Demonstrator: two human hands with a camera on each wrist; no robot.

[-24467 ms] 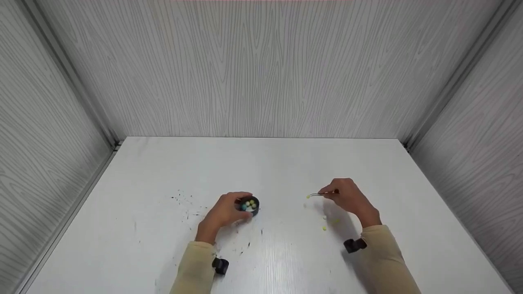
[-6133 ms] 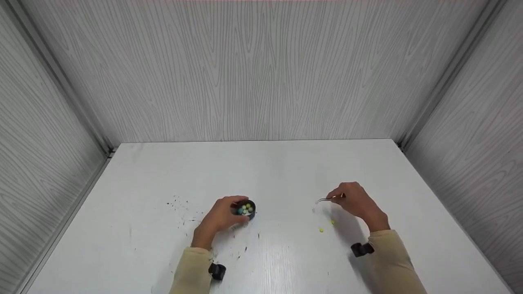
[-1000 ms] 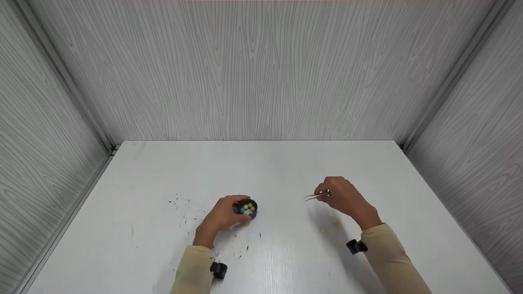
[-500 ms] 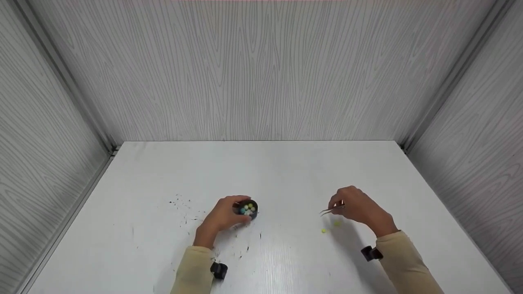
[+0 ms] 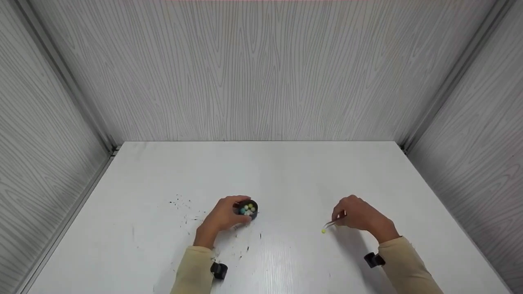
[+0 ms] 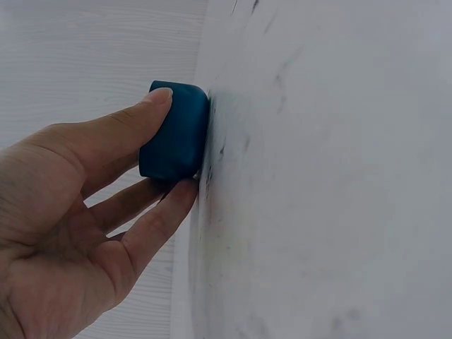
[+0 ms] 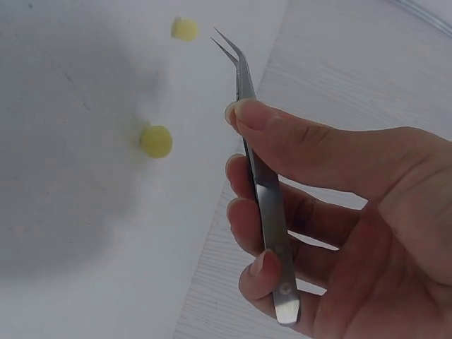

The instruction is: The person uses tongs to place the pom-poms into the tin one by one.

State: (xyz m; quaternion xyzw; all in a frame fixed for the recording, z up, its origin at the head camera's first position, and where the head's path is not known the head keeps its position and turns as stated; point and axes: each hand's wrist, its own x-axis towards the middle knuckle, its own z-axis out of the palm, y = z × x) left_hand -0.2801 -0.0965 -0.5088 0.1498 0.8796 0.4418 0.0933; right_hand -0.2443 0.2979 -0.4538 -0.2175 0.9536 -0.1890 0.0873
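My left hand (image 5: 221, 214) grips a small round cup (image 5: 256, 213) between thumb and fingers; its side looks teal in the left wrist view. Several yellow, white and blue little balls (image 5: 250, 206) lie inside it. With thumb and curled fingers, my right hand (image 5: 361, 215) holds bent-tip metal tweezers (image 7: 268, 201). Their points stand slightly apart, pointing down at a small yellow ball (image 5: 323, 231) on the table. Nearby in the right wrist view, one yellow ball (image 7: 184, 30) lies beside the tips and another yellow ball (image 7: 156, 141) sits closer to the fingers.
The white table (image 5: 265, 167) carries dark specks and smudges (image 5: 179, 201) around the left forearm. Grey wood-grain panels (image 5: 261, 69) rise behind it and at both sides. Each wrist wears a black camera mount (image 5: 219, 270).
Over the last second my right hand moved right and toward me, lowering the tweezers to the yellow ball. My left hand stayed still. A white ball on the table 24.5 seconds ago is gone from there.
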